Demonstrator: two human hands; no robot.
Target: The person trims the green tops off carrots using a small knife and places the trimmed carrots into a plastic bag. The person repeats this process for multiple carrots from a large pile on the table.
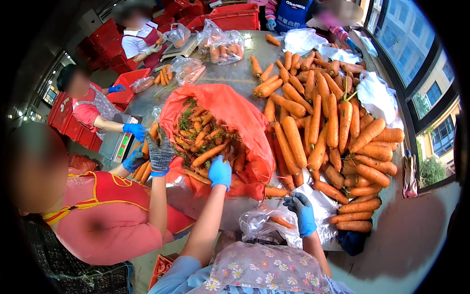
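Observation:
My left hand (220,172), in a blue glove, reaches into the mouth of a red mesh sack (235,103). The sack holds thin carrots (207,154) with green tops and scraps. The fingers point down among them, so any grip is hidden. Over the table's near edge, my right hand (302,213), also gloved in blue with darkened fingertips, has its fingers apart and nothing visible in them. Beside it lies a clear plastic bag (253,222) with a carrot (282,222) in it. White plastic sheeting (319,202) spreads under and right of that hand.
A big heap of large carrots (315,110) covers the table's right side, by the window (407,44). At my left a co-worker's gloved hand (160,152) is close to the sack. Scales (123,141), bagged carrots (224,51) and red crates (235,16) stand farther off.

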